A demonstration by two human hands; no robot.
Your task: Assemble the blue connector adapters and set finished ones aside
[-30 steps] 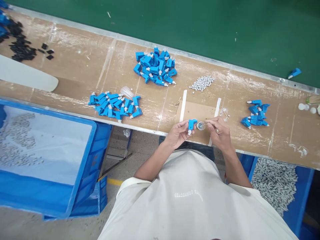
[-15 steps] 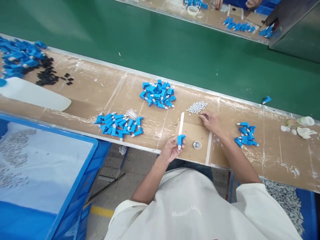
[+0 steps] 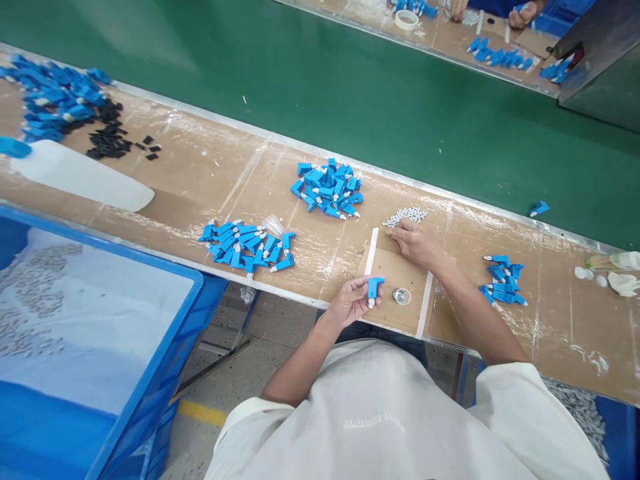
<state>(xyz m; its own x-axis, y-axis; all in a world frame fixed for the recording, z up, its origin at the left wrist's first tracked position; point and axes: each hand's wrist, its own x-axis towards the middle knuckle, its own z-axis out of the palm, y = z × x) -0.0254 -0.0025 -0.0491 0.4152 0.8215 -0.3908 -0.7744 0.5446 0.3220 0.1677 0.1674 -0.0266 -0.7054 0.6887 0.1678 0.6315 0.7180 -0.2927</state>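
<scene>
Left hand's got a blue plastic piece with a white tip (image 3: 374, 290) clamped in its fingertips (image 3: 367, 285), tip aimed at 6 o'clock, probably so the top and right side are free to work on. Left hand (image 3: 354, 300) has it at about 2 o'clock, clear cup (image 3: 401, 296) just beyond at 3, likely parked there to suit both hands. Right hand (image 3: 413, 241) is at the small grey-white parts pile (image 3: 406, 215), which sits around its 12; can't tell if those fingers hold one.
</scene>
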